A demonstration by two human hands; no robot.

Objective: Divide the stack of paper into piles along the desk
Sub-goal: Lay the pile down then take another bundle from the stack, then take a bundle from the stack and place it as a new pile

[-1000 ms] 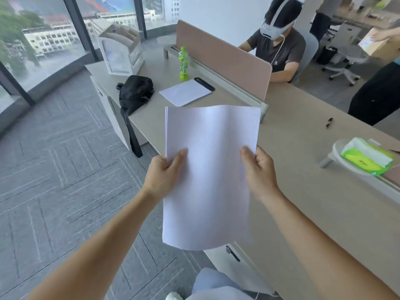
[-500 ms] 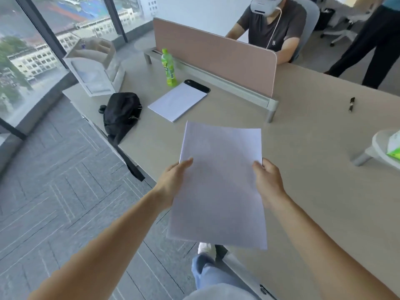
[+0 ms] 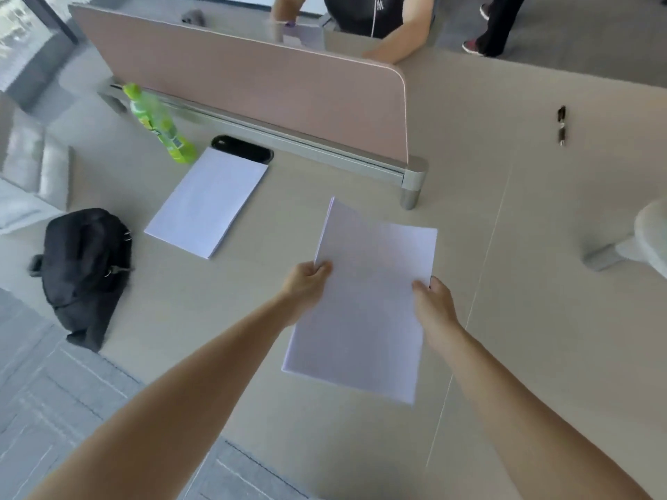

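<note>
Both hands on the stack of paper (image 3: 364,301) over the desk (image 3: 523,283); left hand (image 3: 306,283) pinches its left edge, right hand (image 3: 431,304) grips the right edge. Far left lies a finished pile (image 3: 207,202), just beside the green bottle (image 3: 158,126); black bag (image 3: 84,263) at the left edge.

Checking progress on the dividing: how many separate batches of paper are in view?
2: one pile lying on the desk beside the green bottle; one stack held in both hands.

On your far left you see a green bottle (image 3: 160,128) beside a black phone (image 3: 242,149), a black bag (image 3: 84,261) nearer left, a pink divider (image 3: 260,84) behind, and a pen (image 3: 561,125) far right.
</note>
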